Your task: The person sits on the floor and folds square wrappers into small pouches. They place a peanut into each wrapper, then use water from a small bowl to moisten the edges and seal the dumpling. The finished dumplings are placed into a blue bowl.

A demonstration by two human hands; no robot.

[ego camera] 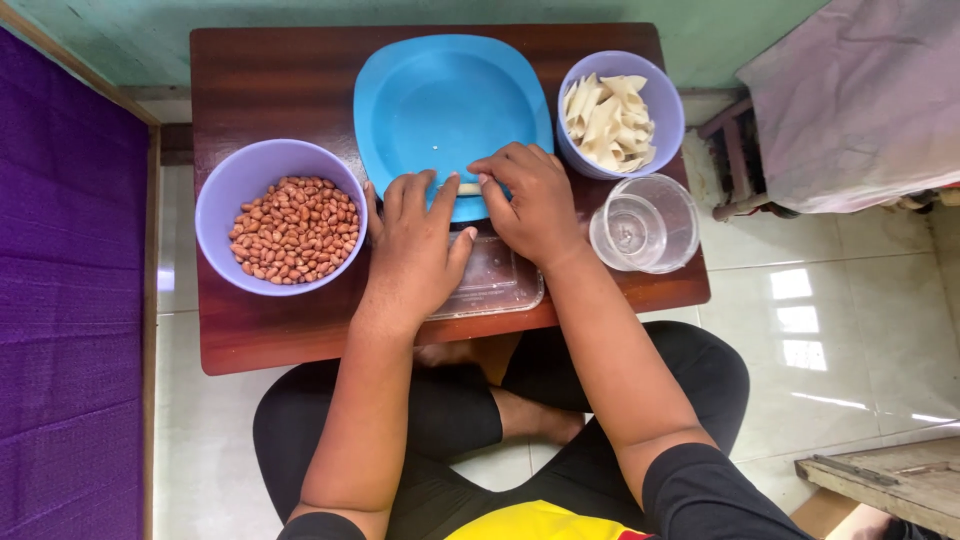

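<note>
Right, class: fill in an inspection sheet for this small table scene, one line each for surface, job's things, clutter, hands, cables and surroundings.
Surface: low dark brown wooden table, glossy top.
Job's things: pale folded pastry piece pinched at the near rim of the blue square plastic plate; clear shallow plastic tray beneath the hands.
Clutter: lilac round bowl of red-skinned peanuts; lilac round bowl of pale pastry strips; clear plastic jug.
Hands: left hand and right hand side by side, fingertips at the pastry piece.
Cables: nothing seen.
Surroundings: white tiled floor, purple cloth, green wall; person sits cross-legged.
</note>
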